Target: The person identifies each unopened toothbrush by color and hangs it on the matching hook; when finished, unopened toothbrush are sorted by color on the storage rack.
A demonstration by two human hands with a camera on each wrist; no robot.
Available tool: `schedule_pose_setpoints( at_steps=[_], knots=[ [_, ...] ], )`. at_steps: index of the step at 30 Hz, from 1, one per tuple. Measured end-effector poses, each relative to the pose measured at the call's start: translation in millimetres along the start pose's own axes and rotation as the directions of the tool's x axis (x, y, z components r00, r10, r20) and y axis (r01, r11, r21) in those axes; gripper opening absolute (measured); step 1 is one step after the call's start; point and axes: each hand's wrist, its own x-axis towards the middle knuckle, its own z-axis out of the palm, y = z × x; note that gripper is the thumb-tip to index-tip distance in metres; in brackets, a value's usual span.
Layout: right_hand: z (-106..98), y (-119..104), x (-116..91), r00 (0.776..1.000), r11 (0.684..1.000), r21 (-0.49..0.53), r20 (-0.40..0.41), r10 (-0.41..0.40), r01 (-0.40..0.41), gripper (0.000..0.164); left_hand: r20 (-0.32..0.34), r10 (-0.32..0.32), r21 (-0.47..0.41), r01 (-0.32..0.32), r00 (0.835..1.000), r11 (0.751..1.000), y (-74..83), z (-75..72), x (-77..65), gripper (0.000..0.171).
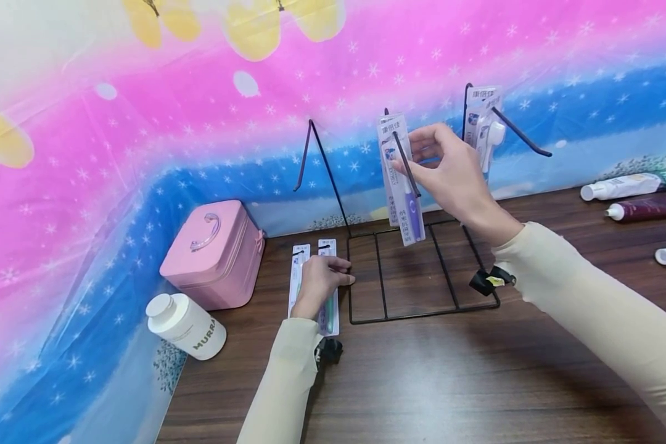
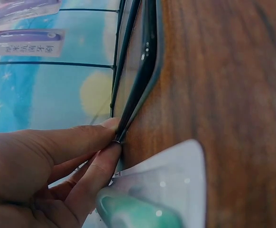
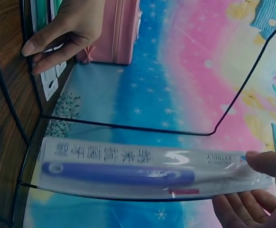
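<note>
A black wire display rack (image 1: 422, 271) stands on a dark wooden table, with slanted hooks rising from its base. My right hand (image 1: 449, 169) pinches the top of a packaged purple toothbrush (image 1: 402, 179) (image 3: 142, 172), which hangs on the middle hook (image 1: 406, 163). Another packaged toothbrush (image 1: 484, 126) hangs on the right hook. My left hand (image 1: 322, 280) (image 2: 48, 171) rests on two packaged toothbrushes (image 1: 316, 290) lying flat left of the rack, with a green handle (image 2: 138, 211) showing. Its fingertips (image 2: 110, 128) touch the rack's left base wire (image 2: 128, 80).
A pink case (image 1: 216, 253) and a white bottle (image 1: 185, 324) sit at the table's left. Tubes (image 1: 633, 185) lie at the right edge. A colourful plastic sheet (image 1: 144, 123) forms the backdrop. The left hook (image 1: 324, 166) carries nothing.
</note>
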Motion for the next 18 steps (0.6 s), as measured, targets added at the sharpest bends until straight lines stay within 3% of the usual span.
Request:
schedule_pose_setpoints(
  at_steps=[7,18],
  knots=[
    [-7.4,12.3,-10.9,1.000,1.000,0.023,0.023,-0.015,0.015,0.057,-0.005,0.014,0.001,-0.014,1.000,1.000,-1.3,0.6,0.7,0.021],
    [-27.0,52.3,-48.2,0.999,0.998,-0.065,0.044,-0.022,0.025,0.041,-0.007,0.013,0.004,-0.013,1.000,1.000,-0.9,0.6,-0.6,0.021]
  ],
)
